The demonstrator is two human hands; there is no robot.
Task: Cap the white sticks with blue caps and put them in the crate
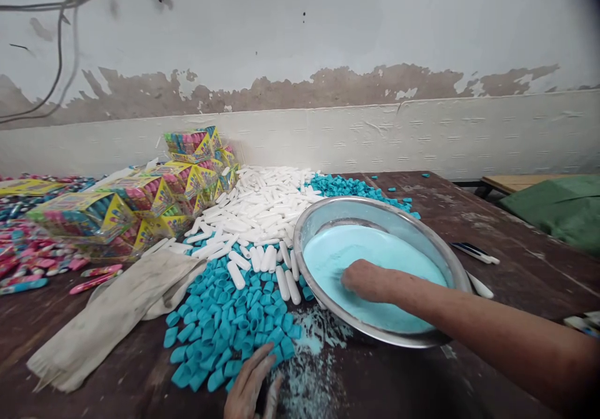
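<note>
My right hand reaches into a wide metal bowl of pale blue powder. Its fingers are sunk in the powder, so whether they hold anything is hidden. At the bottom edge, my left hand has its fingers stretched out and apart, at the near side of a heap of teal plastic caps. The fingertips reach the nearest caps. Behind the caps spreads a large pile of white plastic tubes, several of them lying against the bowl's left side.
Clear packs of colourful pens are stacked at the left, beside loose pink and blue pens. A beige cloth lies before them. More teal caps sit behind the bowl. Spilled powder marks the dark table.
</note>
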